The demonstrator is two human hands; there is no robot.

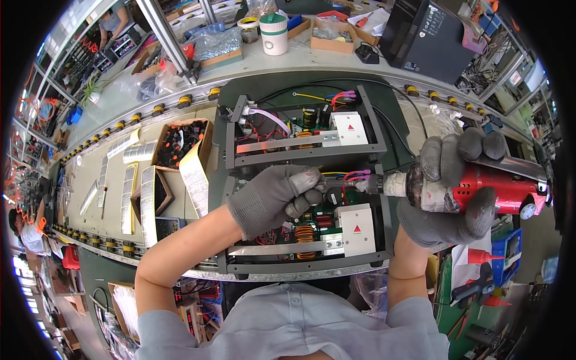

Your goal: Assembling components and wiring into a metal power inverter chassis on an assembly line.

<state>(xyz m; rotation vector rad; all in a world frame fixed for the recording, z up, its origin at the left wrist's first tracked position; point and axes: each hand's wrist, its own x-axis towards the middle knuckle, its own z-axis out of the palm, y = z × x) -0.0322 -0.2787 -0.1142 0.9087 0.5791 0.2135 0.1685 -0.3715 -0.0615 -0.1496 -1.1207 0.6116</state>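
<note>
My right hand point(450, 162), in a grey glove, wraps around a red power screwdriver point(504, 186) held sideways, its front end pointing left. From its grey chuck point(375, 184) a thin bit point(345, 182) reaches toward my left hand point(279, 195). That hand, also gloved, is closed in a pinch at the bit's end; whatever sits between its fingertips is hidden. Both hands are above the nearer open metal chassis point(303, 262), which holds circuit boards, copper coils and a white plate point(358, 231). A similar chassis point(309, 157) lies just behind it.
Both chassis sit on a dark green board point(390, 114). To the left are a box of small black parts point(180, 144) and several label strips point(129, 198). Farther back stand a white cup point(274, 39), boxes of hardware and a black computer case point(426, 39). Yellow-black rollers line the bench.
</note>
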